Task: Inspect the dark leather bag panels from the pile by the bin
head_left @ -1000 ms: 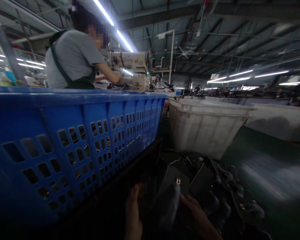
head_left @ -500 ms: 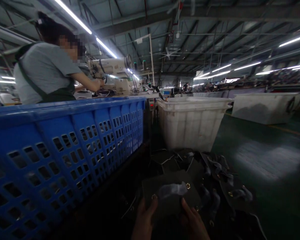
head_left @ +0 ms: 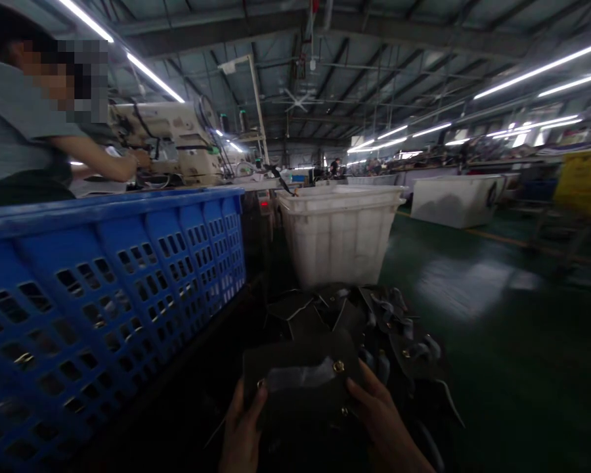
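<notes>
Between my two hands is a dark flat panel point(head_left: 300, 351) with gold-coloured metal fittings and a strap wrapped in clear plastic film point(head_left: 298, 377). My left hand point(head_left: 243, 420) grips its left edge, thumb on the face near one fitting. At the right edge my right hand point(head_left: 381, 414) closes on it, thumb on top and fingers behind. Just beyond and to the right lies a heap of similar dark panels point(head_left: 354, 318), several with plastic-wrapped straps. The area under the held panel is too dark to make out.
A large blue slatted basket point(head_left: 128, 226) stands along the left. Past the heap is a white plastic bin point(head_left: 337, 240), with another white bin point(head_left: 453, 200) farther right. At left a person point(head_left: 24, 131) works at a sewing machine point(head_left: 172, 135). A yellow crate point(head_left: 584, 180) is at far right.
My view has turned to the right, so the surroundings shift left and the yellow crate appears. Both hands still hold the panel, which now faces me more squarely.
</notes>
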{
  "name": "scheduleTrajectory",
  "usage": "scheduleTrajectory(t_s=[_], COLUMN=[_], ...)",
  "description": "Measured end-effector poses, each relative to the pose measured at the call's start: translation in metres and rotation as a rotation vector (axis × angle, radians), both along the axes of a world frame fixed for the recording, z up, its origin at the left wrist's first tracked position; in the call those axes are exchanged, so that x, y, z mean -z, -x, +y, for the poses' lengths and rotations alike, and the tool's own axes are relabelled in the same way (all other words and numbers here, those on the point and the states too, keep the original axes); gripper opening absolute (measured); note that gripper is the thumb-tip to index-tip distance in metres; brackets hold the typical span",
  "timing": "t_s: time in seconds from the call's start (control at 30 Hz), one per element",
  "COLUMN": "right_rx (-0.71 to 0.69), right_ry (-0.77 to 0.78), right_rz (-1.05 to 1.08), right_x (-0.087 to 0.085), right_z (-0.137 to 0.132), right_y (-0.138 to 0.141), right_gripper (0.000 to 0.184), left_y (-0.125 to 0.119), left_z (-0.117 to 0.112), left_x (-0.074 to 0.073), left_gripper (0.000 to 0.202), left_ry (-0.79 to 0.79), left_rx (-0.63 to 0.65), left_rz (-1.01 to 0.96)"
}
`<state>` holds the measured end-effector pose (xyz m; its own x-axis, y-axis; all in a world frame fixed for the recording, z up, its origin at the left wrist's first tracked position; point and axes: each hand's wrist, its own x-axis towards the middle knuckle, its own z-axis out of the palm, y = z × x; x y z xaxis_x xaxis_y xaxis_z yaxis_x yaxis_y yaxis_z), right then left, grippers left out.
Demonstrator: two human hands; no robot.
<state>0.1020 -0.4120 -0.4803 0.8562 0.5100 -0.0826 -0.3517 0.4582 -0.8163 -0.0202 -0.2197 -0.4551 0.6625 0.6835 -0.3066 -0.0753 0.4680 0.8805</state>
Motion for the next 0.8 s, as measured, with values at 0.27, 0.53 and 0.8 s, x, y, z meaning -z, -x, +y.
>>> scheduleTrajectory(t_s=[0.27, 0.53, 0.8], right_rx=[-0.025, -0.161, -0.194], right_ry=[-0.113, -0.257, -0.275], right_rz=[-0.083, -0.028, -0.047], right_x=[-0.011, -0.013, -0.011], right_z=[0.0, -0.009, -0.01], right_y=[0.008, 0.011, 0.011], right_gripper=[0.059, 0.075, 0.071], left_y=[0.001, 0.007, 0.006], left_z=[-0.002, 0.005, 0.01], left_x=[-0.01, 0.001, 0.004], left_gripper=[0.059, 0.043, 0.053], left_ry=[-0.092, -0.182, -0.155], left_rx=[0.045, -0.013, -0.02], left_rz=[0.0, 0.023, 0.079])
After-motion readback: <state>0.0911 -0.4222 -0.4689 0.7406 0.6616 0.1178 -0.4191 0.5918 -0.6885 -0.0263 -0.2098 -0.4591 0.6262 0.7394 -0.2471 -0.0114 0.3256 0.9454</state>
